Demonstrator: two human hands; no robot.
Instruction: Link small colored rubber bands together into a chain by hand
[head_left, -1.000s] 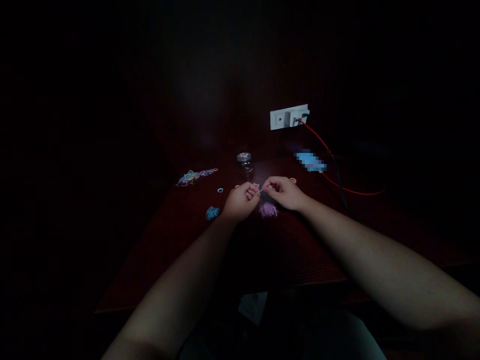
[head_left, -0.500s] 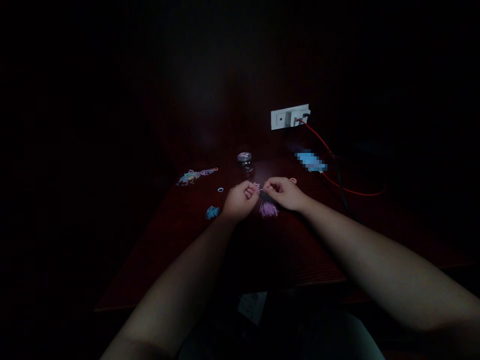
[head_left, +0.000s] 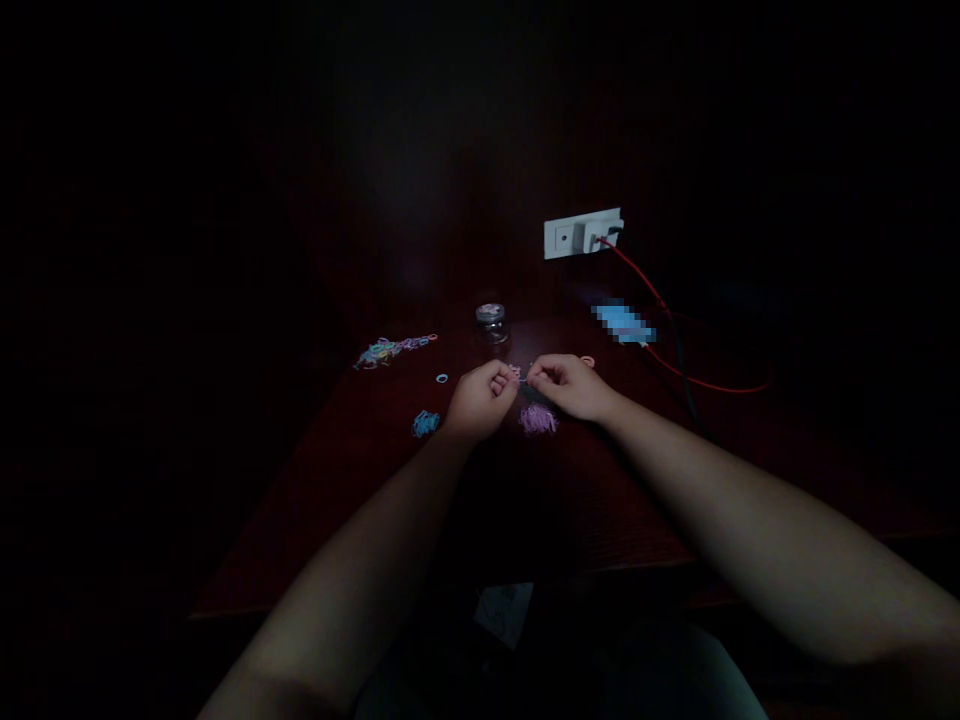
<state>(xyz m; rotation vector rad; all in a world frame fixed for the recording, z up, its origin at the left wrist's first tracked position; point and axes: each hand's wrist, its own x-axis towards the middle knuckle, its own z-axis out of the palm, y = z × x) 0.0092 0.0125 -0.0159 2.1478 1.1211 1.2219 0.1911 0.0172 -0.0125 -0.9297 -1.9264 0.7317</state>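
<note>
My left hand [head_left: 484, 400] and my right hand [head_left: 568, 386] are close together over the table, fingers pinched. Between their fingertips stretches a small pale band [head_left: 523, 380], gripped at both ends. Just below the hands lies a pile of purple bands [head_left: 538, 419]. Left of my left hand are a pile of blue bands [head_left: 425, 423] and a single light blue band [head_left: 442, 378]. Pink bands [head_left: 514, 371] show partly behind the left fingers, and an orange-pink band [head_left: 588, 361] lies behind my right hand.
A mixed heap of coloured bands [head_left: 386, 350] lies at the back left of the dark red table [head_left: 330, 510]. A clear jar [head_left: 490, 322] stands behind the hands. At the right are a blurred phone [head_left: 622, 321], a red cable [head_left: 701, 381] and a wall socket [head_left: 564, 238].
Both hands hold nearly the same pose, with the pale band still between them. The view has shifted very slightly.
</note>
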